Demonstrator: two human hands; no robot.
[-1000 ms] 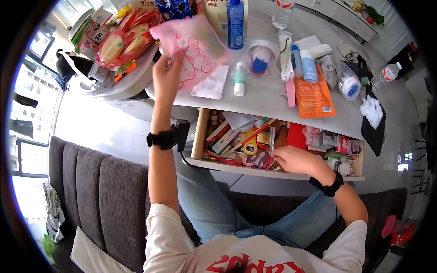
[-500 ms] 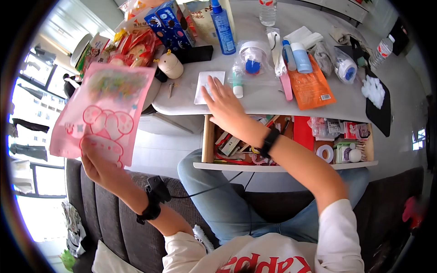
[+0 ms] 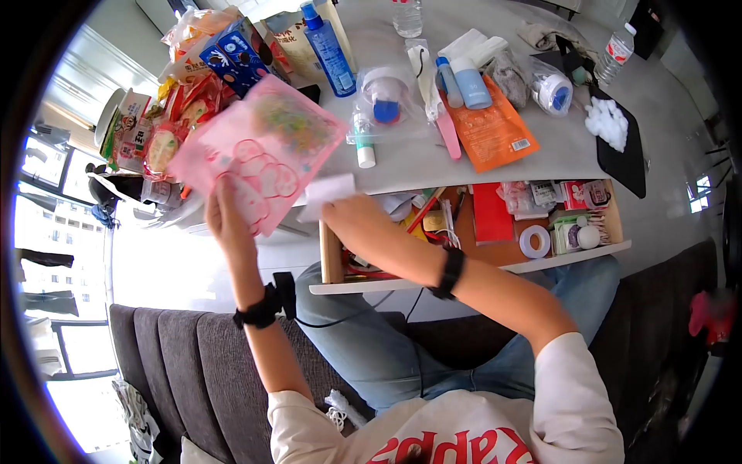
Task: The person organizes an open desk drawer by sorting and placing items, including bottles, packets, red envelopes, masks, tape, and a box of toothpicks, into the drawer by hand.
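Pouch [image 3: 259, 155] left of drawer [image 3: 556, 257], tape roll [image 3: 525, 242] inside drawer

So the grey table [image 3: 417, 168] is pretty loaded: blue spray bottle [image 3: 330, 56] standing near a dark blue box [image 3: 238, 56], with red snack packs [image 3: 197, 104] piled off to the left. Mid-table there's a green-and-white tube [image 3: 365, 145] right by a clear plastic bag [image 3: 384, 127], then an orange pouch [image 3: 495, 130] with 2 bluish bottles [image 3: 471, 85] at its top end. I count 2 water bottles [image 3: 615, 56] too, plus white fluff [image 3: 607, 124] on a black mat [image 3: 623, 164]. Dark padded sofa [image 3: 212, 371] below.
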